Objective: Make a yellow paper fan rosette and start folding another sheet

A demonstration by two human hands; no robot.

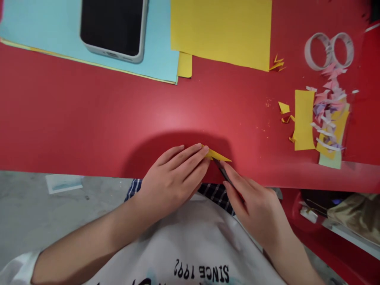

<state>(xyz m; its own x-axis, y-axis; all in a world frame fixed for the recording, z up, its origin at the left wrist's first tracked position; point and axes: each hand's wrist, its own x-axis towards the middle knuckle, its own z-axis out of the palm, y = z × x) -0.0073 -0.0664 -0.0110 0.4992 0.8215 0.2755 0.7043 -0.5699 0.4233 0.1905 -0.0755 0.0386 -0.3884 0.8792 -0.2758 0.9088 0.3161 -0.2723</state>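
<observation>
Near the front edge of the red table (166, 107) lies a narrow, pointed piece of folded yellow paper (219, 155). My left hand (178, 178) lies over its left part, fingers together and holding it down; the thumb is hidden. Slanting up to the paper's lower edge is a slim dark blade-like tool (222, 170), its tip touching or very close to the fold. My right hand (247, 192) is closed around this tool, with its index finger stretched along it. Most of the tool's handle is hidden in the palm, so its exact kind does not show.
A phone (113, 23) rests on light blue paper sheets (160, 47) at the back left. Beside them lies a yellow sheet (222, 31). On the right are two tape rolls (317, 51), a yellow strip (304, 120), and pink, white and purple paper scraps (331, 107).
</observation>
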